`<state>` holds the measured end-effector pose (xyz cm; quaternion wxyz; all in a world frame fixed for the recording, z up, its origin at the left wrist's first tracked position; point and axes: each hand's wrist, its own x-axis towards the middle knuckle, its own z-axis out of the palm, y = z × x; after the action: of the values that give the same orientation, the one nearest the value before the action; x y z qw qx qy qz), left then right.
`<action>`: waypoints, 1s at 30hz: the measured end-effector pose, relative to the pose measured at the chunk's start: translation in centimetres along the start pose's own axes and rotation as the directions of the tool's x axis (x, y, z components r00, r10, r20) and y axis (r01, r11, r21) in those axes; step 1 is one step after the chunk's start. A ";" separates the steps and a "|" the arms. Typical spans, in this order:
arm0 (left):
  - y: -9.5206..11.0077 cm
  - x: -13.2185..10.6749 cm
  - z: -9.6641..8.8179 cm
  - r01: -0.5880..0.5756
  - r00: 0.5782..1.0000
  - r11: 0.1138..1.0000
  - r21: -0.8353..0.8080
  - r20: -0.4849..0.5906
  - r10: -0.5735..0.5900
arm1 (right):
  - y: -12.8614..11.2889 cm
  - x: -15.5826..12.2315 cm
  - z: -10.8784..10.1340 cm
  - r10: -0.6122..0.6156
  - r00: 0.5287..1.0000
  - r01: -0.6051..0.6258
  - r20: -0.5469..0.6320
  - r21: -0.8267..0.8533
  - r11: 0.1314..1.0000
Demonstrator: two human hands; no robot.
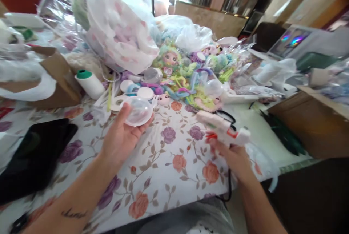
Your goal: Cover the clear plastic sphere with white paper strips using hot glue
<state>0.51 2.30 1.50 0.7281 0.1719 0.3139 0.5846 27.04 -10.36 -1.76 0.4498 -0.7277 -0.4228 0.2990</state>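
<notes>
My left hand [120, 137] holds a clear plastic half-sphere [138, 112] in its fingertips above the flowered tablecloth [169, 161]. My right hand [234, 157] grips a white glue gun with a red trigger [222, 129], its nozzle pointing left toward the half-sphere. A black cord [229, 186] runs down from the gun over the table's edge. Beyond both hands lies a heap of small pastel dolls and ribbons [188, 77], with another clear ball [213, 87] on it.
A white spool with a green cap [88, 83] lies by a brown cardboard box [58, 77] at the left. White plastic bags [120, 34] pile up behind. A black object [35, 154] sits at the near left, another cardboard box [313, 121] at the right.
</notes>
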 end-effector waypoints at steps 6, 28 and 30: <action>-0.5 -0.6 0.5 0.027 1.000 0.997 0.077 -0.009 -0.027 | 5.8 8.3 -13.8 0.077 0.911 -0.182 -0.406 -0.228 0.957; -1.6 -0.5 -0.1 0.224 0.975 0.954 0.198 -0.049 -0.218 | 3.3 2.9 -10.9 -0.360 0.871 -0.039 -0.334 -0.777 0.628; -1.8 -0.5 -0.4 0.274 0.961 0.936 0.223 -0.031 -0.275 | 1.3 2.1 -7.2 -0.504 0.832 0.241 -0.233 -0.667 0.705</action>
<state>1.52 1.28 0.26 0.7786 0.2079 0.3986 0.4379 34.36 -11.67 -0.09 0.3176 -0.7743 -0.5365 -0.1085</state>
